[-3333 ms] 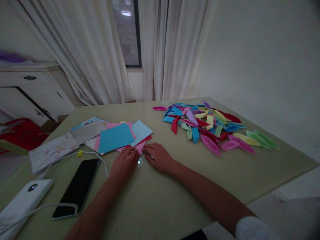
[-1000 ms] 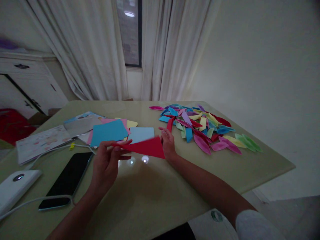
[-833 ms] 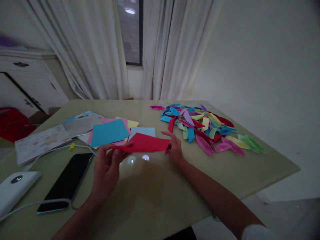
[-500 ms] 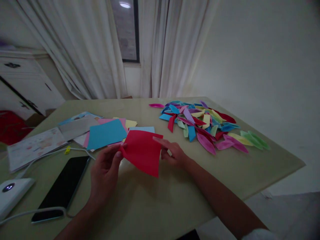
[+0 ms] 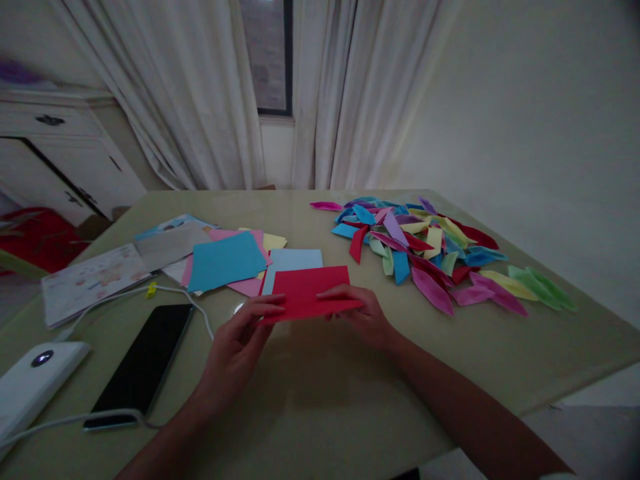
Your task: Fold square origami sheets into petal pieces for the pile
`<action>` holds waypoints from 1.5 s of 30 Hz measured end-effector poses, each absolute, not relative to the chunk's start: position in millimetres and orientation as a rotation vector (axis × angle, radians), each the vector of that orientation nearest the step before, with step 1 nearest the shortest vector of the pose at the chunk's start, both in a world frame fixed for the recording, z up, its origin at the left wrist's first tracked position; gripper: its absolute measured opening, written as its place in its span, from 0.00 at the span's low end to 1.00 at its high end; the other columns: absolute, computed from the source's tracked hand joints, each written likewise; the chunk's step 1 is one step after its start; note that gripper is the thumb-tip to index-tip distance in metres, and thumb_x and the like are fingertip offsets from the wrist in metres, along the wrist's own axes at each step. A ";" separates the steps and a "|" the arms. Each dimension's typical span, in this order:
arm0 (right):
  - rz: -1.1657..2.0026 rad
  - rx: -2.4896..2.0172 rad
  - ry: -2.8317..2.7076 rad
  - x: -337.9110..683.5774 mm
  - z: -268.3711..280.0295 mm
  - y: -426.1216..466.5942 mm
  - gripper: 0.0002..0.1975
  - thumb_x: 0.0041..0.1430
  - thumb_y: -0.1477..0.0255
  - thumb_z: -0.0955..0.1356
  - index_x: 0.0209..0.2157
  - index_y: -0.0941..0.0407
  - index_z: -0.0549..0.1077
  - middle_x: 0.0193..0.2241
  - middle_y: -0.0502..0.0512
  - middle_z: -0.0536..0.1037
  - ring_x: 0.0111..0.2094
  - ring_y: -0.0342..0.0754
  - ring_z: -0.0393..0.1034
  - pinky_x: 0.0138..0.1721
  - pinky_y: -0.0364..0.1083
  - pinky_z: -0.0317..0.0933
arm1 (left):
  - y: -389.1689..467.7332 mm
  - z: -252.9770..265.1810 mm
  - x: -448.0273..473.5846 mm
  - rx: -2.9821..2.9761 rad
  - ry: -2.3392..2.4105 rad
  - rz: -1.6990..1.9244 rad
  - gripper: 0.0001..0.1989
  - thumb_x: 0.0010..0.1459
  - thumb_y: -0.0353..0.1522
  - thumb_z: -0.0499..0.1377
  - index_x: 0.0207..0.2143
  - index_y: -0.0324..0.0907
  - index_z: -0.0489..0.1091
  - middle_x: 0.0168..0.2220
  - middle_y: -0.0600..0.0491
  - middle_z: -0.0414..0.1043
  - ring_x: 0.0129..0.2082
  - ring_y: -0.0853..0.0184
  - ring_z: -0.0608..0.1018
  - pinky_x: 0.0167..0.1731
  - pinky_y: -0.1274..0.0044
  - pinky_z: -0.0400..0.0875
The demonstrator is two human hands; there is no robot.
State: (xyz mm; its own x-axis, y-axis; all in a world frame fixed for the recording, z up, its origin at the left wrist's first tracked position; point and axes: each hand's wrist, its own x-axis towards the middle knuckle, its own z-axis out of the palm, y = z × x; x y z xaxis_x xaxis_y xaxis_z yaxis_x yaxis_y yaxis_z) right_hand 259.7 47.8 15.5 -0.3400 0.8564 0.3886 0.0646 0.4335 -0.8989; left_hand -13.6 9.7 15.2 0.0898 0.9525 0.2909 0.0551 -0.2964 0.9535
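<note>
A sheet of red paper [image 5: 305,287] is held up just above the table, its near edge bent towards me. My left hand [image 5: 240,337] grips its left near corner, thumb below and fingers on top. At the right near corner my right hand [image 5: 360,313] pinches the same sheet, fingers lying over the red surface. Behind it lies a light blue sheet [image 5: 299,258], partly covered by the red one. Left of that, a bright blue sheet [image 5: 227,261] rests on pink and yellow papers.
Many folded paper pieces [image 5: 395,230] in mixed colours are heaped at the table's right. A black phone [image 5: 143,360], a white power bank [image 5: 45,380] with a white cable [image 5: 120,293], and a printed booklet [image 5: 95,280] occupy the left. A wall borders the right side.
The red sheet has turned from tilted to nearly level, lower in view. My right hand has gone from touching its edge with a fingertip to pinching its near corner. The view has shifted slightly left.
</note>
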 end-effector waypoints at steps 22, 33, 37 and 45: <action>1.301 -0.867 -1.451 247.6 13.2 46.5 0.09 0.64 0.62 0.76 0.35 0.53 0.87 0.39 0.55 0.84 0.43 0.52 0.79 0.49 0.50 0.71 | 6.0 36.4 -5.4 1.027 1.291 1.152 0.33 0.48 0.47 0.78 0.52 0.41 0.79 0.38 0.46 0.87 0.36 0.55 0.88 0.36 0.71 0.84; 1.014 -0.944 -1.484 244.0 15.4 42.4 0.16 0.67 0.59 0.74 0.28 0.55 0.80 0.32 0.54 0.79 0.35 0.49 0.72 0.39 0.48 0.65 | 7.7 30.5 -10.9 1.331 1.390 0.983 0.25 0.57 0.53 0.69 0.29 0.38 0.82 0.23 0.51 0.78 0.22 0.64 0.77 0.22 0.78 0.67; 1.015 -1.058 -1.417 246.4 13.2 48.1 0.19 0.66 0.57 0.74 0.26 0.55 0.78 0.27 0.51 0.74 0.30 0.47 0.67 0.34 0.46 0.62 | 6.1 25.8 -5.5 1.299 1.294 1.041 0.24 0.57 0.51 0.71 0.41 0.39 0.82 0.36 0.47 0.85 0.34 0.56 0.85 0.31 0.73 0.78; 1.076 -1.022 -1.430 246.4 5.2 48.4 0.16 0.65 0.59 0.75 0.30 0.56 0.78 0.28 0.50 0.74 0.31 0.45 0.67 0.33 0.44 0.62 | 10.7 15.7 -11.5 1.383 1.175 0.866 0.18 0.62 0.46 0.69 0.38 0.40 0.82 0.35 0.48 0.84 0.34 0.60 0.84 0.32 0.76 0.76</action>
